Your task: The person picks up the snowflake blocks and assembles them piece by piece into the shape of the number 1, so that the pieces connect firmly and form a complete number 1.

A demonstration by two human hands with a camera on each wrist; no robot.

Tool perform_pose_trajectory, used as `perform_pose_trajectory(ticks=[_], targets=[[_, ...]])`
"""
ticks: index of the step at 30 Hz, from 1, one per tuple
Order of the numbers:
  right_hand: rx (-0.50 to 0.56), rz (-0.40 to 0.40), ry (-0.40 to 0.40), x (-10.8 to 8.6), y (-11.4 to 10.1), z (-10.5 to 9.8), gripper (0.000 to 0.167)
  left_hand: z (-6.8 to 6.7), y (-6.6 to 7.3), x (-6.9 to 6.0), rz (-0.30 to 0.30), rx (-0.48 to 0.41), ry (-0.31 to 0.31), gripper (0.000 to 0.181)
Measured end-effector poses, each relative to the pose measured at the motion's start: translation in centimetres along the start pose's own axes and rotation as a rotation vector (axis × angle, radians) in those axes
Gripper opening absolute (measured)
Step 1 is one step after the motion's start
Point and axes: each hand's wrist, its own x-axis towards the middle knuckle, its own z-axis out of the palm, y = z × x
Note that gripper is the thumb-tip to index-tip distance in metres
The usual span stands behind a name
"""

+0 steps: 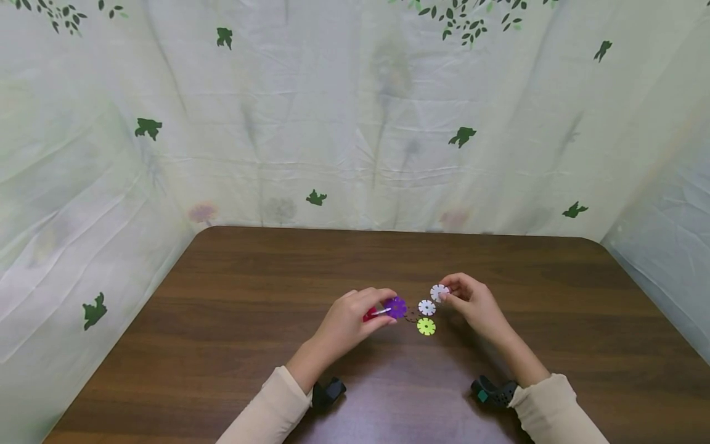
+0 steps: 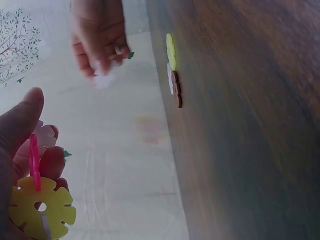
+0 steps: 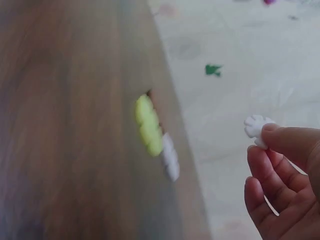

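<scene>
My left hand point(image 1: 355, 313) holds a small group of joined flower-shaped discs with notched rims. A purple disc point(image 1: 397, 307) shows in the head view; in the left wrist view a yellow disc point(image 2: 57, 212) and a pink disc point(image 2: 34, 160) cross at their notches. The fingers hide part of the group. Between thumb and fingers, my right hand point(image 1: 476, 306) pinches a white notched disc point(image 3: 254, 125), raised above the table and apart from the left hand's discs. Beneath and between the hands lie a white disc point(image 1: 426, 308), a yellow-green disc point(image 1: 426, 326) and a brown disc point(image 1: 411, 317).
The brown wooden table point(image 1: 222, 345) reaches back to a pale curtain point(image 1: 333, 123) with leaf and bird prints. More cloth hangs at both sides. Dark bands with small devices point(image 1: 328, 393) sit on both wrists.
</scene>
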Motion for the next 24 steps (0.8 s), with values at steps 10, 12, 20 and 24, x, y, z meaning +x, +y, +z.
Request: perform_pose_trajectory(ticks=[10, 12, 20, 24], targets=[[0.118, -0.062, -0.002, -0.7, -4.5, 0.6, 0.014, 0.1, 0.0, 0.0, -0.015, -0.003, -0.02, 0.038], [0.102, -0.082, -0.012, -0.8, -4.7, 0.9, 0.012, 0.1, 0.0, 0.0, -0.015, 0.002, -0.018, 0.038], [0.094, -0.147, -0.062, -1.2, -5.3, 1.8, 0.01, 0.0, 0.3, 0.1, -0.002, 0.005, -0.01, 0.038], [0.089, -0.188, -0.076, -1.5, -6.0, 2.1, 0.014, 0.1, 0.2, 0.1, 0.005, 0.009, -0.007, 0.038]])
